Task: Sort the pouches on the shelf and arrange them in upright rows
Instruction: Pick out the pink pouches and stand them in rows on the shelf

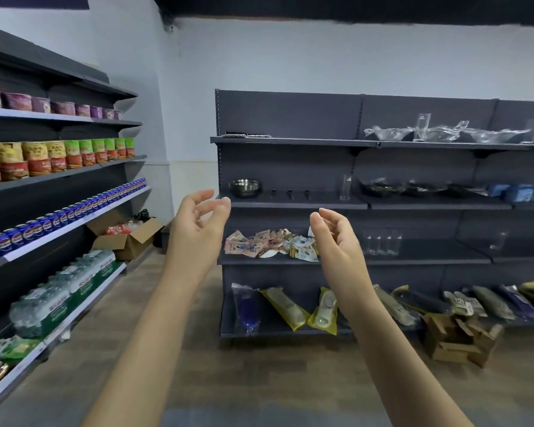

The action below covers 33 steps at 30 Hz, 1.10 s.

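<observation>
Both forearms reach forward from the bottom edge, bare, raised in open air above the wood-pattern floor (259,380). Left hand (198,224): palm turned inward, fingers loosely curled, thumb apart from them, holding nothing. Right hand (336,238): same posture, mirrored, fingers relaxed and slightly bent, empty. Neither hand touches any object; both are well short of the grey shelving unit (290,118) ahead.

Pouches (270,245): a loose, jumbled pile of small pink, white and yellow packets lying flat and overlapping on the third shelf board down, at its left end. In the picture they appear between the two hands. None stands upright.

Same board, to the right of the pile: a row of clear glasses (381,243). Board below: long bagged items (285,308) leaning at angles. Board above: a metal bowl (245,188) at left, dark pans (423,188) further right. Top board: clear wrapped dishes (438,134).

Floor at right: torn cardboard boxes (457,340).

Left wall rack: water-bottle packs (65,291), blue cans (65,215), stacked cups (59,158) above.
</observation>
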### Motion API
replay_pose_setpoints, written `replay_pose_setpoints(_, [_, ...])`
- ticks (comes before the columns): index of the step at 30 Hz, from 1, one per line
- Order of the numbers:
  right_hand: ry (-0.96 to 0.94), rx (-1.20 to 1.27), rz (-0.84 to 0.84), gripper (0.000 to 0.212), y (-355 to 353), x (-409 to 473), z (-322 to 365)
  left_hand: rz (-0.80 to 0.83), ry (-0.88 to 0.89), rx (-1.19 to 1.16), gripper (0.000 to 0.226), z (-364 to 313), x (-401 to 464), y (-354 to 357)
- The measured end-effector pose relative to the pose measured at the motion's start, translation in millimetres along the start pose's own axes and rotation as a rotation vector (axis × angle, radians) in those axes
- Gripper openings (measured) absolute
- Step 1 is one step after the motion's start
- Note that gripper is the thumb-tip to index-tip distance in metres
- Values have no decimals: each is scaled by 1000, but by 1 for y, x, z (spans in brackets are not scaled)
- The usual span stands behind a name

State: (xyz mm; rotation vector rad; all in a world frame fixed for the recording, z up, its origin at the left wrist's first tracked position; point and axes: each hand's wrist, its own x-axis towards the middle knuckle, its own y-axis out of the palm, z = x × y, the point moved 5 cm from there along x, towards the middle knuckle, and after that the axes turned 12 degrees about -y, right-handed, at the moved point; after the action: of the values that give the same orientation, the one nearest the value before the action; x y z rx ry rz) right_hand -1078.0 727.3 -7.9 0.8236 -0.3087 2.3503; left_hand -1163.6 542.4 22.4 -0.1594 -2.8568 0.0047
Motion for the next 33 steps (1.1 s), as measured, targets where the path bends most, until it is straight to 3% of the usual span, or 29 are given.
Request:
replay_pose_setpoints(12, [-44,-11,-66,35,84,242,-132,76,34,-13,22,33,278,77])
replay_pose_setpoints(33, [-46,16,-61,37,136,458,-328,91,7,-13,25,133,530,196])
